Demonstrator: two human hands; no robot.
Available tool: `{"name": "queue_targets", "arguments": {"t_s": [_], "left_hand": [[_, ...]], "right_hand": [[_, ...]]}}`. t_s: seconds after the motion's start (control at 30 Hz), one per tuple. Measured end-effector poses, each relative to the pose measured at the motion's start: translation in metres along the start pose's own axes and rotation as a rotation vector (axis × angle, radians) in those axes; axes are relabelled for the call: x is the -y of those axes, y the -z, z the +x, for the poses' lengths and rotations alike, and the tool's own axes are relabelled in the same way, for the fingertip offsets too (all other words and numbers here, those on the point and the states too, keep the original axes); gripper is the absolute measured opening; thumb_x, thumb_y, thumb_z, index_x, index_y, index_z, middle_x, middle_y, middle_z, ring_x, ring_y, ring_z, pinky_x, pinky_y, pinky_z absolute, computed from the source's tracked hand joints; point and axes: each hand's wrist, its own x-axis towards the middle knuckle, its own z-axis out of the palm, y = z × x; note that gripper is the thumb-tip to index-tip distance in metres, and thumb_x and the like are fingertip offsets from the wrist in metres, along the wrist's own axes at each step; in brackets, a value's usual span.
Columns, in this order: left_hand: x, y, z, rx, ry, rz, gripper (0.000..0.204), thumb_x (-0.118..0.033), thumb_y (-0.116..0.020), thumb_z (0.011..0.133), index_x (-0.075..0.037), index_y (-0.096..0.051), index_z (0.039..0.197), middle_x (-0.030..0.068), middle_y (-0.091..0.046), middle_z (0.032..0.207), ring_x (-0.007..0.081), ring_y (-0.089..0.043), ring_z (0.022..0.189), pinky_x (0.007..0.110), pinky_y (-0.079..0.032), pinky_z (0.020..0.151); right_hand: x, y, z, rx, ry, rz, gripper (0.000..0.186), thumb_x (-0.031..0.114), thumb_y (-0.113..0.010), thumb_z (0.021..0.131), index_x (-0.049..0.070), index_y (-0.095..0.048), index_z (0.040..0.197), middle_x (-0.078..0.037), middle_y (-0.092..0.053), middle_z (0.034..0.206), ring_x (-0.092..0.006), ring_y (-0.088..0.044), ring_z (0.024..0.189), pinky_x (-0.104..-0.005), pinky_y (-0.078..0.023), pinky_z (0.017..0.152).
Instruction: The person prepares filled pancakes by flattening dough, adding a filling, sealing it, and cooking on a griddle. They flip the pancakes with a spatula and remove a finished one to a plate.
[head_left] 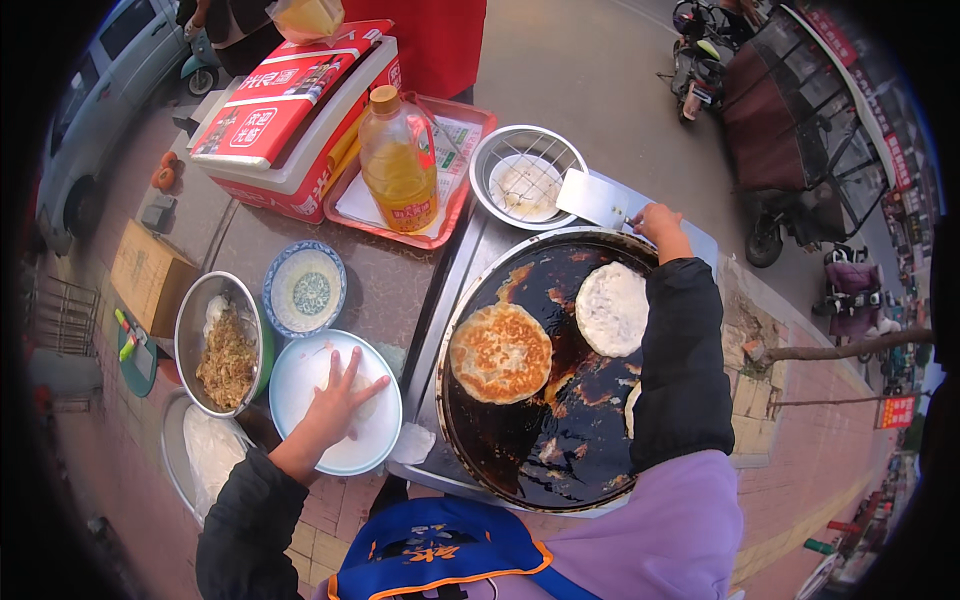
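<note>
My left hand [335, 410] presses down with spread fingers on a pale, flat piece of dough [369, 408], mostly hidden beneath it, in a white plate with a light blue rim [285, 375]. In my right hand [662, 228] is the handle of a wide metal spatula [590, 198], its blade beside a metal bowl with a wire rack [520, 178] at the far edge of the griddle. On the round, oily black griddle [500, 455] lie a browned flatbread [500, 353] and a pale one [612, 309]. My right sleeve partly covers another pale flatbread [631, 410].
Left of the plate stand a bowl of brown filling [228, 360], a blue-patterned bowl [305, 290] and a basin with a plastic-covered white mass [210, 450]. Beyond are an oil bottle [400, 170] on a red tray [440, 236] and a red-white box [290, 185]. Vehicles stand farther off.
</note>
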Motion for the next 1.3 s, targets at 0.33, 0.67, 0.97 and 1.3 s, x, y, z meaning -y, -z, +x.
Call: {"name": "queue_targets", "arguments": {"t_s": [0.33,0.67,0.97,1.3], "left_hand": [[-0.001,0.006,-0.001,0.015,0.006,0.021,0.127,-0.019,-0.097,0.046,-0.048,-0.033,0.152,0.0226,0.004,0.166,0.0575,-0.005,0.147,0.070,-0.054,0.086],[0.014,-0.019,0.004,-0.010,-0.026,0.067,0.138,-0.027,-0.098,0.049,-0.050,-0.014,0.157,0.0211,0.013,0.166,0.0579,-0.003,0.148,0.066,-0.057,0.083],[0.017,-0.028,0.008,0.000,-0.006,0.089,0.141,-0.030,-0.099,0.049,-0.052,-0.010,0.156,0.0196,0.015,0.166,0.0565,-0.005,0.148,0.065,-0.055,0.088],[0.019,-0.033,0.010,-0.029,-0.003,0.072,0.140,-0.028,-0.099,0.048,-0.051,-0.014,0.156,0.0175,0.012,0.167,0.0539,-0.006,0.150,0.068,-0.047,0.099]], "right_hand": [[-0.012,-0.002,-0.022,-0.576,0.222,-0.330,0.017,0.026,-0.065,0.088,0.013,-0.075,0.085,-0.004,-0.070,0.089,-0.0236,-0.065,0.093,-0.0536,-0.037,0.097],[-0.032,0.037,-0.299,-0.614,0.126,-0.254,0.024,0.029,-0.055,0.098,0.008,-0.063,0.090,-0.015,-0.069,0.083,-0.0341,-0.067,0.082,-0.0533,-0.043,0.087],[0.032,-0.125,-0.555,-0.003,-0.469,1.611,0.039,0.044,-0.046,0.105,0.014,-0.059,0.084,0.003,-0.048,0.071,-0.0101,-0.045,0.063,-0.0277,-0.038,0.059],[0.076,-0.219,-0.558,0.239,-0.377,2.729,0.036,0.036,-0.043,0.108,0.013,-0.055,0.082,0.002,-0.034,0.062,-0.0147,-0.035,0.057,-0.0318,-0.039,0.061]]}}
